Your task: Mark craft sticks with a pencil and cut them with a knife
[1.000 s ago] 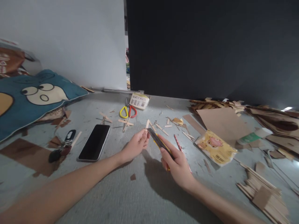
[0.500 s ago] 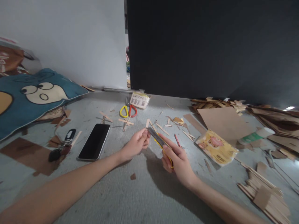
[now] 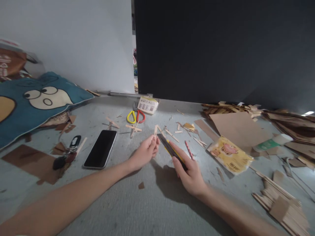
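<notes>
Pinched in my left hand [image 3: 146, 151] is a thin pale wooden stick [image 3: 156, 130], its end poking up past the fingertips. My right hand [image 3: 188, 168] is wrapped round a yellow and black utility knife [image 3: 173, 151], whose blade end points up and left, close beside the stick and the left fingertips. I cannot tell whether the blade touches the wood. Several cut wooden pieces [image 3: 171, 134] lie just beyond the hands. A small crossed-stick shape [image 3: 134, 128] rests in front of the scissors [image 3: 136, 117], which have one yellow and one red handle.
On the left are a phone [image 3: 100, 149], keys [image 3: 65, 158] and a blue cushion [image 3: 46, 101]. A yellow packet [image 3: 230, 154], a green and white tube [image 3: 272, 142], cardboard [image 3: 233, 129] and a stack of sticks [image 3: 282, 203] lie right. A red patterned stick [image 3: 188, 149] lies near my right hand.
The knife has drawn slightly away from the stick toward the right, and its angle in my right hand has turned a little. My left hand keeps its pinch in nearly the same place.
</notes>
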Motion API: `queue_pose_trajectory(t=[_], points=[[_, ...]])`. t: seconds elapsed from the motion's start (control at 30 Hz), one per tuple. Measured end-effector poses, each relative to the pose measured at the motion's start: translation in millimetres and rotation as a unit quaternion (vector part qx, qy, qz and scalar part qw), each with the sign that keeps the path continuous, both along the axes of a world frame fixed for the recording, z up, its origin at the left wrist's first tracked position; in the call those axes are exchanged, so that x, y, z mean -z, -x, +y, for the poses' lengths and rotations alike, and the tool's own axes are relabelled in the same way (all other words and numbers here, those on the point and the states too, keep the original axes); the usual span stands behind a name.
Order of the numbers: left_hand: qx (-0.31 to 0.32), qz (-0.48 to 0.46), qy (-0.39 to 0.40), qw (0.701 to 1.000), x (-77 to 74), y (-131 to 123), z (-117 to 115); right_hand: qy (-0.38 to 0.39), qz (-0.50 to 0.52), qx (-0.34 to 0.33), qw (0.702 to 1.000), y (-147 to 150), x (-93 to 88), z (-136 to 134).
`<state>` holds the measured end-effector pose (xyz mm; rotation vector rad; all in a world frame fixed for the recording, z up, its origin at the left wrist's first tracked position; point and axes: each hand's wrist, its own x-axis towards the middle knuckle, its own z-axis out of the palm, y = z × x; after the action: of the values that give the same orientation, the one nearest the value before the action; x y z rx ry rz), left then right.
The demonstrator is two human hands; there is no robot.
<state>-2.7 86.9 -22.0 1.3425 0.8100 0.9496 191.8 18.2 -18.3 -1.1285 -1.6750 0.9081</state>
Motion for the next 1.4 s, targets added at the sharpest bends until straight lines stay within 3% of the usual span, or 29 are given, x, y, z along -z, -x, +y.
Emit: queue_pose_trajectory(t=[0.13, 0.57, 0.83, 1.23, 1.4], points=[[-0.033, 0.056, -0.049, 0.997, 4.6, -1, -4, -0.09, -0.106, -0.013, 0.99, -3, 0.7, 0], [-0.068, 0.15, -0.101, 0.981, 6.1, 2, -5, -0.067, -0.152, -0.024, 0.986, -2, -2.2, -3], [-0.081, 0.19, -0.123, 0.971, 2.7, 2, -7, -0.08, -0.218, 0.006, 0.973, 2, -7.1, -6], [-0.074, 0.223, -0.154, 0.96, 6.6, 5, -3, -0.023, -0.149, 0.005, 0.989, 6, -34.2, -9], [-0.065, 0.177, -0.122, 0.975, 8.2, 4, -4, 0.005, -0.119, -0.001, 0.993, 8, -41.6, -8]])
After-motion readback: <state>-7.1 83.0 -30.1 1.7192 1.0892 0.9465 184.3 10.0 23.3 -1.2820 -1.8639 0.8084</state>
